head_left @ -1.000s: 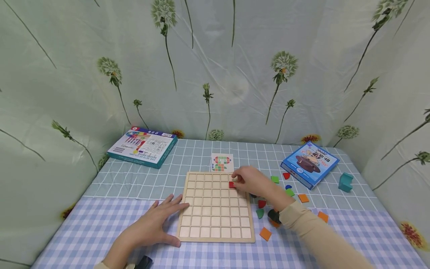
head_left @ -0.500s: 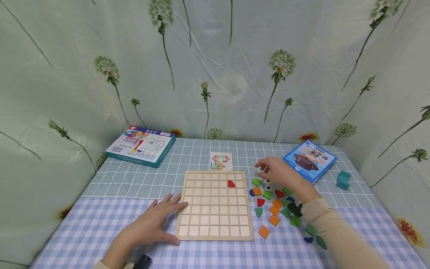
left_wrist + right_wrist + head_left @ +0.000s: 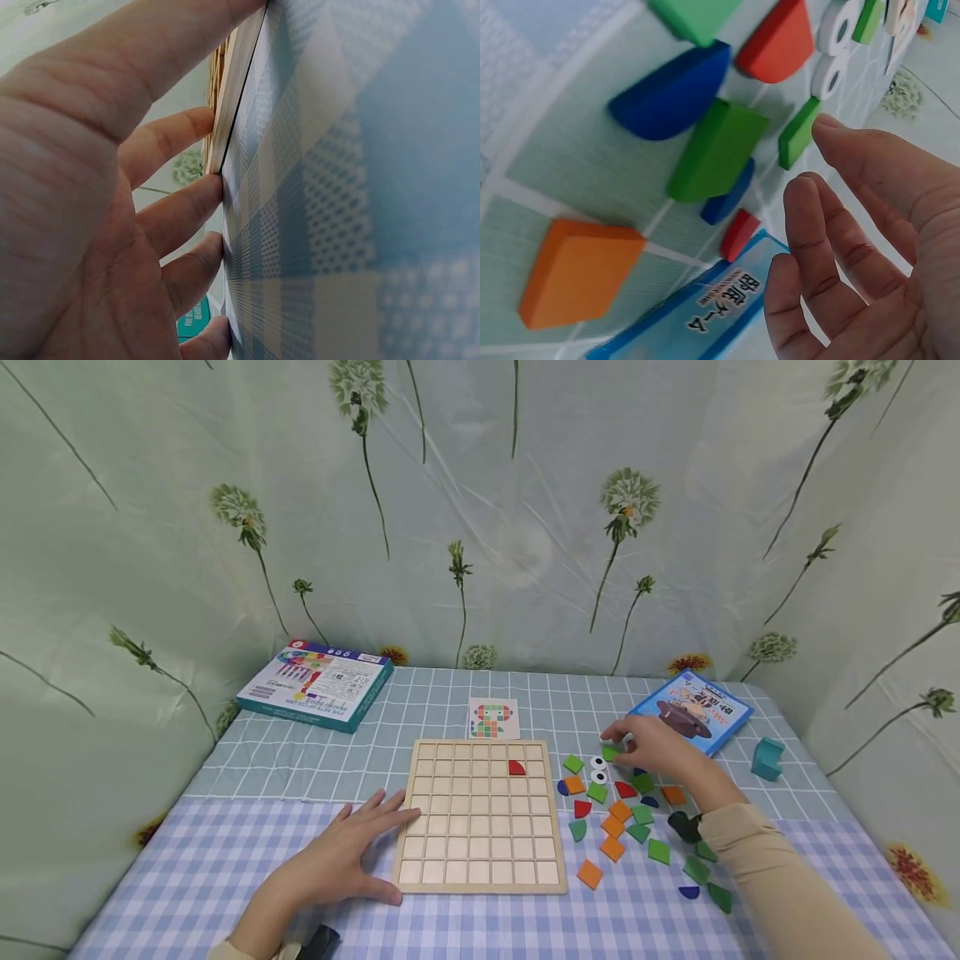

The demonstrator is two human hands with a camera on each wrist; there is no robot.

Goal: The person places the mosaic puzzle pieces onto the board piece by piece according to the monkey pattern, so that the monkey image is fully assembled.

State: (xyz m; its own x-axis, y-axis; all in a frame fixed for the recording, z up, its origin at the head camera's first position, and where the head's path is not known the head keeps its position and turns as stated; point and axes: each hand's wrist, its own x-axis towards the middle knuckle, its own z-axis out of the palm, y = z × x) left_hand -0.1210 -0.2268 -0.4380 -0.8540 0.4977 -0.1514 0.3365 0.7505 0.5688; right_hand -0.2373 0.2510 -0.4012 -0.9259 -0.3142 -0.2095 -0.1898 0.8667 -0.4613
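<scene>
A wooden grid board (image 3: 480,891) lies on the table with one red quarter-circle tile (image 3: 517,767) in its upper right part. My left hand (image 3: 337,860) rests spread at the board's left edge; in the left wrist view its fingertips (image 3: 202,191) meet the board's side and the cloth. My right hand (image 3: 660,747) reaches over the loose tiles, thumb and fingers parted around a green square tile (image 3: 800,135) near the blue box. The thumb tip overlaps that tile's edge in the right wrist view, where it lies on the cloth.
Several green, orange, red and blue tiles (image 3: 589,874) and two white eye discs (image 3: 597,763) lie right of the board. A pattern card (image 3: 493,718) is behind it. A blue box (image 3: 693,710), a teal-sided box (image 3: 315,685) and a teal block (image 3: 767,759) stand around.
My right hand has left the red quarter-circle tile on the board and moved right over the loose pieces to a green square tile. My left hand has stayed at the board's edge.
</scene>
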